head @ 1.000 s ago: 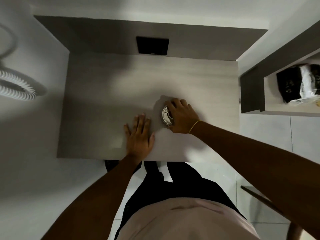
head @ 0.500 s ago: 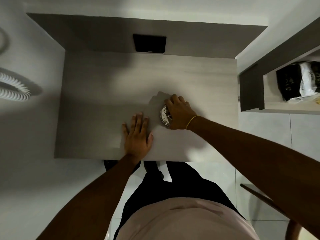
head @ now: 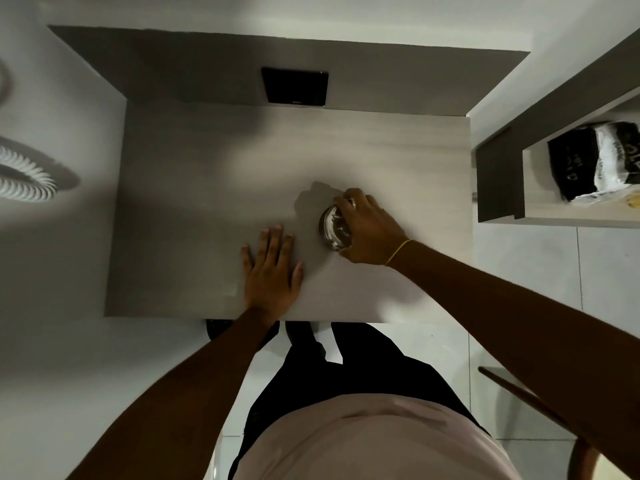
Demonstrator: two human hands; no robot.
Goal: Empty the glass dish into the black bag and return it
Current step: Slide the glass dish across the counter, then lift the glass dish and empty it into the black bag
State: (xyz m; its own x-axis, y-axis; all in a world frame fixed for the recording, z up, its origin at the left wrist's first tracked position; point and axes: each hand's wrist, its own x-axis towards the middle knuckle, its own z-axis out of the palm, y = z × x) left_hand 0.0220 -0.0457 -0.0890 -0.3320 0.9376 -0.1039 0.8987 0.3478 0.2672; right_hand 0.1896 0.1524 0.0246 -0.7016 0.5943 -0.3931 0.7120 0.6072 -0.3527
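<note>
Right hand (head: 367, 230) curled over glass dish (head: 331, 227), fingers on far rim, thumb side on near rim. Closed around dish. Dish sitting on table (head: 207, 188), or maybe just lifted; cannot tell. Something pale inside dish, too blurry to name. Thin yellow band (head: 398, 251) on wrist just behind grip.

Left hand (head: 272, 268) near dish, to its left and a bit closer to body. Flat on table, fingers spread straight, holding nothing. Small bare gap of table between left hand and dish.

Dark shadow of hand on table just past dish. Rest of table bare out to far edge. Black square thing (head: 294, 86) well past grip, on dark back panel above table's far edge.

Shelf (head: 498, 174) well off to right of grip, apart from table. Black bag (head: 571, 164) lying in shelf, with white crinkly bag (head: 613, 157) touching it on right side. Dark shelf wall between grip and black bag. Bit of yellow at shelf's near corner, too small to name.

White coiled hose (head: 24, 174) far to left of grip, off table.

Below grip, close to body: pink shirt (head: 374, 441), black pants (head: 346, 368), white floor tiles (head: 519, 258). Brown chair edge (head: 526, 400) at lower right, under right arm.
</note>
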